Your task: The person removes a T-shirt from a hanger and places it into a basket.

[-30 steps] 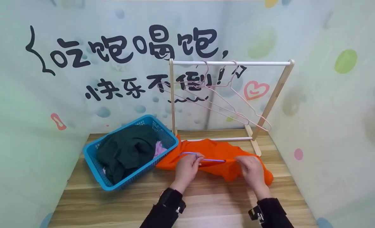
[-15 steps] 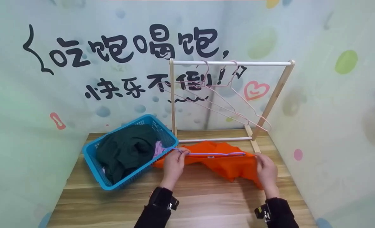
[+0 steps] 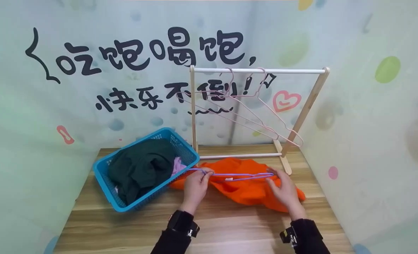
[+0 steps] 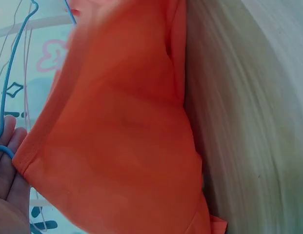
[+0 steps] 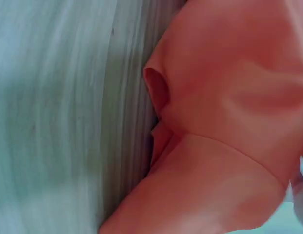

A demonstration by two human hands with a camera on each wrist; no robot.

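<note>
An orange shirt [image 3: 248, 194] is bunched on the wooden table, its white neck label showing in the head view. My left hand [image 3: 195, 185] pinches a blue hanger [image 3: 237, 174] near its hook, together with the shirt's neckline edge. In the left wrist view, the left hand [image 4: 10, 180] has the blue wire across its fingers and the hem against them. The hanger lies across the neck opening. Beside its right end is my right hand [image 3: 283, 188], thumb and fingers apart around the hanger tip. Orange cloth [image 5: 214, 122] with a sleeve seam fills much of the right wrist view.
A blue basket [image 3: 145, 203] at left holds a dark green garment [image 3: 142, 165] and some pink cloth [image 3: 178, 165]. Behind the shirt stands a wooden rack [image 3: 308, 106] with a white rail [image 3: 283, 71], where pink hangers [image 3: 265, 125] hang. Walls enclose the back and sides.
Both hands first spread apart, the left moving left with the hanger. The right hand has since let go of the shirt's edge and come back left to the hanger's end.
</note>
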